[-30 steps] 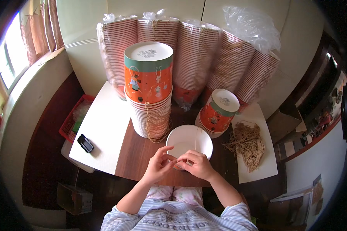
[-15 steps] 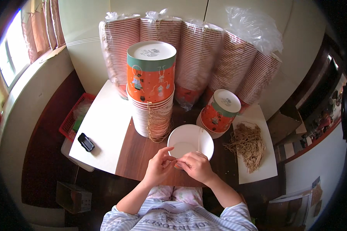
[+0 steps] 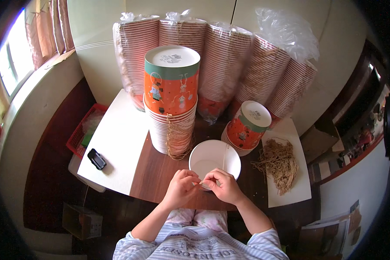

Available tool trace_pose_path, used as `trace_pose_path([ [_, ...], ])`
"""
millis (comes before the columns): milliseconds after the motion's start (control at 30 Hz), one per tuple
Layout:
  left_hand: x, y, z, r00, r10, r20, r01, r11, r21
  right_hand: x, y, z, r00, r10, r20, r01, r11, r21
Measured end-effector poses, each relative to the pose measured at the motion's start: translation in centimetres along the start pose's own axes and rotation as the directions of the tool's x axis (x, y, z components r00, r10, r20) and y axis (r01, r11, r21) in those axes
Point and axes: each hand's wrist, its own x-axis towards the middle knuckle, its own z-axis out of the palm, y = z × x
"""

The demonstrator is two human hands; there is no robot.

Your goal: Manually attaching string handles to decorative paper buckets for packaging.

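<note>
At the near edge of the brown tabletop, a white paper bucket (image 3: 207, 152) has its open mouth toward me. A thin tan string (image 3: 224, 161) runs down inside its right side. In front of the bucket, my left hand (image 3: 183, 187) and my right hand (image 3: 223, 186) meet fingertip to fingertip. Both are closed in a pinch, and a small pale bit of string shows between them. How the string is looped or tied there is too small to make out.
A tall stack of orange and green paper buckets (image 3: 172, 91), strings hanging at its front, stands behind left. A shorter stack (image 3: 249, 125) stands right, beside a bundle of tan strings (image 3: 280, 164). Bagged stacks (image 3: 226, 65) line the wall. A black plastic case (image 3: 96, 160) lies left.
My left hand's raised index finger has curled down into the pinch. My right hand has shifted slightly, its fingers now bent more upright. The bucket stays in place.
</note>
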Motion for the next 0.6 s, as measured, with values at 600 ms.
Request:
trace_pose_path([
  [600, -0.21, -0.35, 0.51, 0.909, -0.371, 0.188, 0.409, 0.711, -0.572, -0.24, 0.27, 0.09, 0.999, 0.037, -0.008, -0.037, 0.999, -0.013],
])
